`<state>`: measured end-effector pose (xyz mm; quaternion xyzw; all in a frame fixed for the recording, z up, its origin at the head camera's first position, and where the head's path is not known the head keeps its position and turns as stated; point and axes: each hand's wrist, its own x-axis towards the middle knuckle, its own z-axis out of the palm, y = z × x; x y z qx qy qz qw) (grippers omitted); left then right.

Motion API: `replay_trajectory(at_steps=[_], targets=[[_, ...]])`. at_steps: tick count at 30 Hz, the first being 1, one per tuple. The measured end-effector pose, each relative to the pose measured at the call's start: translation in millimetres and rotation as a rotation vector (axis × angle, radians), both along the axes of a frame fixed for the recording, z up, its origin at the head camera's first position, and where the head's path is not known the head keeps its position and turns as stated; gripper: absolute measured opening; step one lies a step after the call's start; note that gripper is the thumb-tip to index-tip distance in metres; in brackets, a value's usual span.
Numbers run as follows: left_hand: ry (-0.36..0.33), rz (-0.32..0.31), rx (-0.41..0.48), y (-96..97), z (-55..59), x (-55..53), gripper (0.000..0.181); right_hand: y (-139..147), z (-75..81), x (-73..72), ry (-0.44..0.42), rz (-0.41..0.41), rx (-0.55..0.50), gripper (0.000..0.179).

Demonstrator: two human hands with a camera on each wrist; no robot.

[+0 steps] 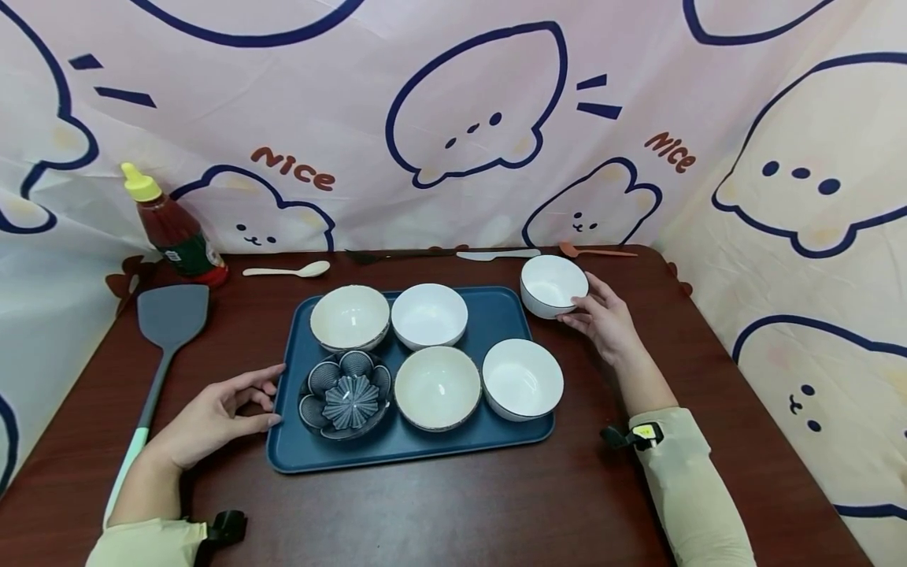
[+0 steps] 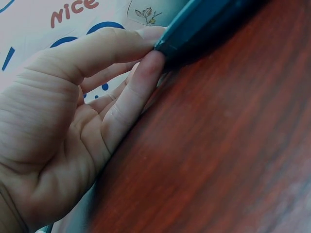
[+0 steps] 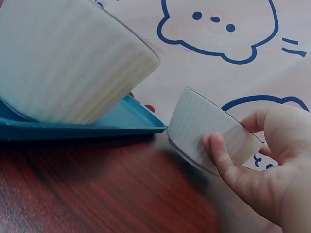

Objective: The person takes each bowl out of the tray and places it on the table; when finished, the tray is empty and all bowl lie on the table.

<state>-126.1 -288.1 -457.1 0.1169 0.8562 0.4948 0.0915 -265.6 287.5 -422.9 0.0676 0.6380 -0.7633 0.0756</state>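
Observation:
In the head view, a blue tray [image 1: 418,454] carries several bowls. My left hand [image 1: 220,417] touches its left rim, thumb and forefinger [image 2: 112,46] spaced along the edge. My right hand [image 1: 605,319] grips a white bowl [image 1: 553,285] beyond the tray's right back corner. In the right wrist view, the thumb lies on that bowl's ribbed side [image 3: 194,124] and other fingers are partly hidden behind it. Whether its base touches the table, I cannot tell. On the tray are a dark petal-shaped bowl [image 1: 350,402], cream bowls [image 1: 437,387] and white bowls [image 1: 523,379].
Left of the tray lies a grey spatula [image 1: 173,311] with a pale green handle. A red sauce bottle [image 1: 180,236] stands at the back left. Along the back edge lie a cream spoon [image 1: 286,270], a pale knife [image 1: 498,254] and an orange utensil [image 1: 595,251]. Patterned cloth hangs behind.

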Motion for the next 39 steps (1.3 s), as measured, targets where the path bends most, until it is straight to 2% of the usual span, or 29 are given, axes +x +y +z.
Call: replay_trajectory(at_steps=[15, 24, 31, 39], targets=[[-0.004, 0.009, 0.011, -0.3, -1.4, 0.0, 0.068, 2, -8.4, -3.4, -0.029, 0.040, 0.005, 0.075], [-0.006, 0.010, -0.003, 0.1, -0.9, -0.4, 0.069, 10, -4.1, -2.9, 0.003, 0.091, 0.175, 0.076], [-0.009, -0.002, 0.012, -0.6, -0.3, -0.5, 0.069, 22, 6.1, 2.0, 0.048, 0.087, 0.265, 0.077], [-0.014, 0.004, 0.000, 0.2, 0.8, 0.2, 0.069, 28, 29.9, 10.4, 0.104, 0.094, 0.331, 0.072]])
